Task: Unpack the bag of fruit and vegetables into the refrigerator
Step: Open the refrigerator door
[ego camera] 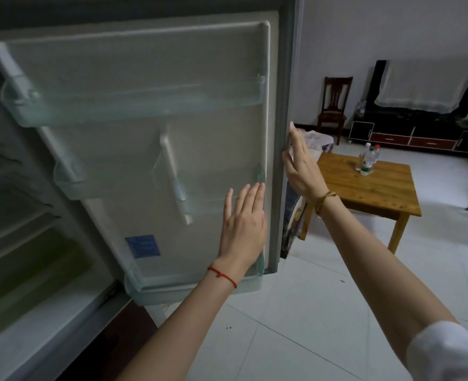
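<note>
White tiled floor (296, 312), refrigerator door (144, 133) wide open, left hand (243, 226) flat inside, right hand (300, 166) fingers straight at its edge.

Overall light: dim, soft daylight with no hard shadows.
Brightest area: the white tiled floor (323, 312) and the far wall (392, 31) on the right.
Darkest area: the refrigerator interior (21, 243) at left, murky and low in contrast.
Sharpness: soft all over; the refrigerator door (144, 133) looks hazy.
Distortion: wide-angle bending tilts the door edge and stretches the forearms near the lower border.
Shadow: faint shade lies under the wooden table (370, 188).
</note>
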A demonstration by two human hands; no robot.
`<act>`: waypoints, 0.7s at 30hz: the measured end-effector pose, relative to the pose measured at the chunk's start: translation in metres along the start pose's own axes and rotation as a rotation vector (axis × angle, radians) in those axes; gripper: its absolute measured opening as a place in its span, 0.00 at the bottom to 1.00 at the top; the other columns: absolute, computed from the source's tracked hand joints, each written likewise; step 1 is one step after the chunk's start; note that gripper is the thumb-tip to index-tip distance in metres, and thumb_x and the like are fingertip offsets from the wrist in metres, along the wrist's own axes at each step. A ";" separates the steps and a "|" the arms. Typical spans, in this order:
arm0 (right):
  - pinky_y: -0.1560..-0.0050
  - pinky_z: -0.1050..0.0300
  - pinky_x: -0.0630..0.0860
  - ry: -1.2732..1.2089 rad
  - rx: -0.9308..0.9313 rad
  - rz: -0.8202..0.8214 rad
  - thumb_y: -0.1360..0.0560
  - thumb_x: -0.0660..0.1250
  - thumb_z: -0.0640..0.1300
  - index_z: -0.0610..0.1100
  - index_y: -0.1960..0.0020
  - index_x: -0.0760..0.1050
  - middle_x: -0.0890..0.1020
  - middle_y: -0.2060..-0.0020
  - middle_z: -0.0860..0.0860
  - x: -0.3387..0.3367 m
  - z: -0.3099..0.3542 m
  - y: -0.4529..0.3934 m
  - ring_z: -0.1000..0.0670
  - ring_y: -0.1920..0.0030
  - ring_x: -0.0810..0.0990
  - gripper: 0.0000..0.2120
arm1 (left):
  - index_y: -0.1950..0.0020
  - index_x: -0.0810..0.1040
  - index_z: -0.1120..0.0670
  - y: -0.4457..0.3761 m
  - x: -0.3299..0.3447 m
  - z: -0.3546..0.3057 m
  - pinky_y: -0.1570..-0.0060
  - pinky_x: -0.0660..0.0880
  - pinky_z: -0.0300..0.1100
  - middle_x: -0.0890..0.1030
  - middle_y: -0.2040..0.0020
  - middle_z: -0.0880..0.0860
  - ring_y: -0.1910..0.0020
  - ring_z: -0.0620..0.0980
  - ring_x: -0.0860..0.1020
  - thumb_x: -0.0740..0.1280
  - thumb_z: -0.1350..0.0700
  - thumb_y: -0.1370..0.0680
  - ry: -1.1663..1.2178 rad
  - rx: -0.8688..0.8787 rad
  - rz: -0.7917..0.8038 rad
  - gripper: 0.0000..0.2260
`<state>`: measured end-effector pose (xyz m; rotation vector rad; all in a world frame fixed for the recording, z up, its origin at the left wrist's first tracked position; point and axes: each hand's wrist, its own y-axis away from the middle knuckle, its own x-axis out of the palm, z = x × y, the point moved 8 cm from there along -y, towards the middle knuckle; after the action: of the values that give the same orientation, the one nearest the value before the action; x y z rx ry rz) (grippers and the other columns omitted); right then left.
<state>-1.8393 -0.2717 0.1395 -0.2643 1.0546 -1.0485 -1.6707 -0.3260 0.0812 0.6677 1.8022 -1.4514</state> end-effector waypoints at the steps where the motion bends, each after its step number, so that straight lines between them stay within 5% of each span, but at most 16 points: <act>1: 0.22 0.49 0.51 -0.010 -0.008 0.013 0.18 0.54 0.40 0.42 0.21 0.47 0.53 0.21 0.46 0.004 -0.006 -0.008 0.49 0.21 0.50 0.28 | 0.23 0.63 0.57 -0.006 0.004 0.001 0.23 0.56 0.56 0.70 0.26 0.53 0.26 0.52 0.67 0.50 0.54 0.19 -0.012 -0.014 0.001 0.24; 12: 0.22 0.50 0.49 -0.109 -0.107 0.130 0.17 0.54 0.44 0.43 0.21 0.48 0.53 0.21 0.46 0.032 -0.040 -0.074 0.49 0.21 0.50 0.28 | 0.22 0.60 0.58 -0.060 0.037 0.008 0.22 0.50 0.57 0.67 0.24 0.54 0.23 0.53 0.63 0.45 0.53 0.20 -0.106 -0.164 0.044 0.27; 21: 0.22 0.48 0.52 -0.181 -0.132 0.221 0.17 0.54 0.46 0.40 0.21 0.48 0.54 0.22 0.45 0.047 -0.053 -0.108 0.48 0.22 0.52 0.28 | 0.19 0.49 0.55 -0.083 0.054 0.012 0.22 0.38 0.54 0.53 0.19 0.52 0.19 0.50 0.46 0.51 0.55 0.16 -0.123 -0.267 0.077 0.26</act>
<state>-1.9406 -0.3501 0.1527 -0.3350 0.9667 -0.7440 -1.7646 -0.3590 0.0867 0.4944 1.8108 -1.1493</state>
